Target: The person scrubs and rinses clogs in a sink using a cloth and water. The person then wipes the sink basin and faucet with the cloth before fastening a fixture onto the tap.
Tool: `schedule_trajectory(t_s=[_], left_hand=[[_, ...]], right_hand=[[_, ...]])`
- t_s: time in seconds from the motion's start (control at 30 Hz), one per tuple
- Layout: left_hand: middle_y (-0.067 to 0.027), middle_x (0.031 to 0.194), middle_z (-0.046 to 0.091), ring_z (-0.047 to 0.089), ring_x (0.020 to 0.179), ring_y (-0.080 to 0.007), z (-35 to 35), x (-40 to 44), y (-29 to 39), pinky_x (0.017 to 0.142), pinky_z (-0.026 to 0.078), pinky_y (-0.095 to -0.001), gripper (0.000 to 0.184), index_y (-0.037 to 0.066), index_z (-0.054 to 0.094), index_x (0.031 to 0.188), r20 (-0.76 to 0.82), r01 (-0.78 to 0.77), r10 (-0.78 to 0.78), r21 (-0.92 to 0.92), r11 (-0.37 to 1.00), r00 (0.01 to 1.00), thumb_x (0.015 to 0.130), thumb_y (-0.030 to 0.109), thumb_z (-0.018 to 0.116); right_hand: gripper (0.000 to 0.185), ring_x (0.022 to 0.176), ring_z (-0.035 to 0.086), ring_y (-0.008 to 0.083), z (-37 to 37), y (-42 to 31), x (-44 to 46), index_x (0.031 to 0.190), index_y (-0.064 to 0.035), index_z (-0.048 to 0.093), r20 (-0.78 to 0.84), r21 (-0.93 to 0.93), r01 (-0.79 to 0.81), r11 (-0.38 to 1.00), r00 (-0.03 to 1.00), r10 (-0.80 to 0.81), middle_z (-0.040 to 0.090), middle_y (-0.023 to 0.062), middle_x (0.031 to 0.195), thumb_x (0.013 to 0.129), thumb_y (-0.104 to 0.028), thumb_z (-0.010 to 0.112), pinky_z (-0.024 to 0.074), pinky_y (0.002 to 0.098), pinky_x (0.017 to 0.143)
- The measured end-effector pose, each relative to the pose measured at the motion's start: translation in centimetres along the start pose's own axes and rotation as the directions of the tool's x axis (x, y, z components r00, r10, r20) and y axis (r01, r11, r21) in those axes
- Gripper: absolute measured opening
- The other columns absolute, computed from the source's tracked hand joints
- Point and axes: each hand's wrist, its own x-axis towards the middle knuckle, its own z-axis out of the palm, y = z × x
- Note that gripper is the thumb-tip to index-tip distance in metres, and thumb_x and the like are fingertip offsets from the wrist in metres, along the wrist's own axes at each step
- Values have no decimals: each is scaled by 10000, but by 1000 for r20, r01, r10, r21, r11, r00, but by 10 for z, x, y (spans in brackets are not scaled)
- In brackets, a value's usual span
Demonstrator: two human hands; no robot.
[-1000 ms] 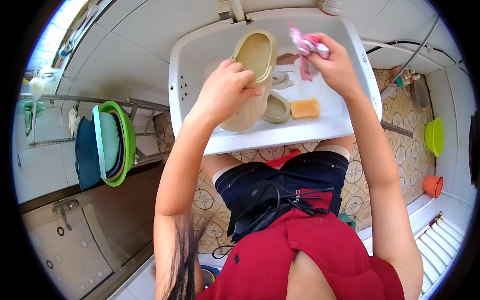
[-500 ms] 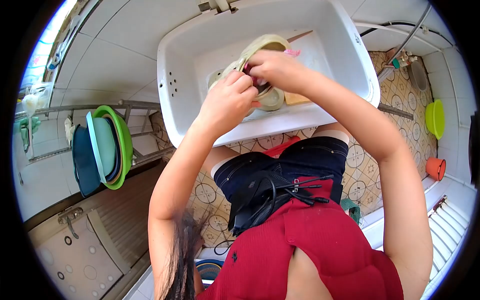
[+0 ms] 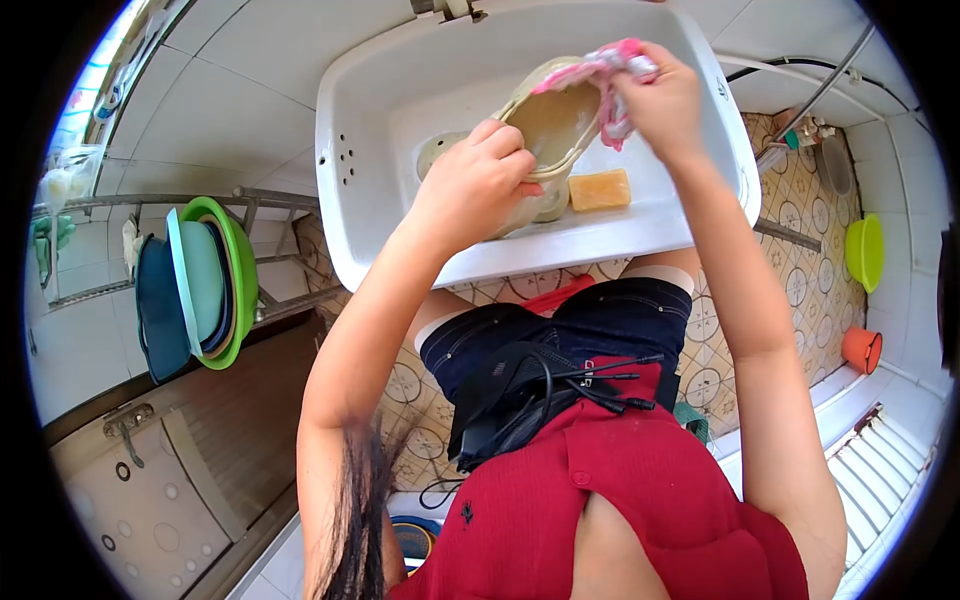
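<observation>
Within the white sink point(image 3: 385, 100), the beige clog point(image 3: 553, 130) is gripped at its 8 o'clock edge by the left hand point(image 3: 475, 185), its fingers closed over the rim. At the clog's 2 o'clock side, the pink-and-white cloth point(image 3: 612, 85) is pinched in the right hand point(image 3: 660, 105) and seen across the rim. A second clog point(image 3: 437, 150) is partly hidden at 9 o'clock; the orange soap point(image 3: 600, 190) is seen towards 5 o'clock

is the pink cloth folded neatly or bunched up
Bunched up: the cloth hangs crumpled from the right hand, with uneven creases and part of it over the shoe's rim.
</observation>
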Motion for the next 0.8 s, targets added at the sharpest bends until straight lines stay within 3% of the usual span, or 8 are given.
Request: schedule_trajectory(t_s=[0.13,0.17,0.27,0.3,0.4,0.53,0.67,0.8], left_hand=[[-63,800,517,523,850,-251,1,2,0,673,477,-362,183,47,585,753,-1,16,-16,6,1000,1000,706,167,716],[-63,797,516,524,850,-250,3,3,1,669,477,-363,183,47,586,752,-2,13,-13,5,1000,1000,706,167,716],[-58,805,516,525,850,-246,3,6,5,673,481,-358,184,51,580,747,-6,-5,5,23,1000,1000,705,168,716],[-55,811,516,526,852,-244,4,5,5,678,483,-355,184,54,578,746,1,-12,12,26,1000,1000,705,168,716],[-48,827,516,528,864,-238,4,2,4,694,488,-346,181,62,574,747,25,-43,42,34,999,999,704,167,715],[-45,838,516,531,896,-231,7,0,7,710,491,-338,175,65,574,752,62,-65,63,33,997,996,697,153,715],[-57,843,521,531,920,-238,16,-8,6,735,488,-346,172,58,583,765,130,-59,57,12,998,990,695,142,716],[-78,848,529,524,896,-265,7,-12,2,742,474,-366,174,36,582,769,88,-13,18,-56,998,996,705,131,713]], right_hand=[[185,616,605,91,-18,-13,8,954,-37,661,6,25,93,995,996,-94,668,32,728,776,-86,653,492,242,585],[192,764,631,135,-18,-20,4,932,-44,655,82,-35,-19,999,996,22,666,59,855,741,-33,638,507,267,670],[192,932,583,202,-5,-5,-3,885,-48,653,414,-449,755,477,650,-638,610,82,963,699,-9,626,497,311,761],[223,1004,513,257,-1,-3,-7,902,-46,657,550,-443,795,415,606,-574,548,105,998,688,-23,599,472,348,820],[195,952,528,250,5,3,-19,911,-25,646,707,-327,867,377,489,-512,548,106,916,728,-47,582,469,334,819],[246,984,533,290,5,6,-38,980,-12,640,848,10,725,688,359,-390,592,117,950,749,-26,557,448,355,865],[303,1019,530,298,-2,15,-48,1035,-17,625,891,45,629,776,326,-316,607,114,1020,739,4,561,435,364,899],[326,1048,532,305,-24,20,-18,989,-20,626,791,-60,840,539,370,-488,614,110,1013,673,56,606,464,366,886]])
